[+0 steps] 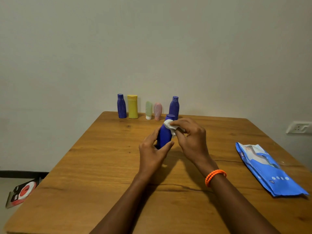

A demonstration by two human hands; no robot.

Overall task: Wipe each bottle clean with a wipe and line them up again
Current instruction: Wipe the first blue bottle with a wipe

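Five bottles wait in a row at the frame's centre. Just below them, my left hand grips the blue bottle low down; my right hand pinches the wipe against its shoulder. It looks light, stiff and likely slick plastic, so holding near the base seems steadiest.

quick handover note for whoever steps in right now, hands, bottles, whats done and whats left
Left hand grips the blue bottle low, above mid-table.
Right hand pinches the wipe against its neck.
Five bottles stand in the back row; which are already wiped cannot be told.
Wipe pack lies at right.
Left: finish this bottle, return it to the row, do any unwiped ones.
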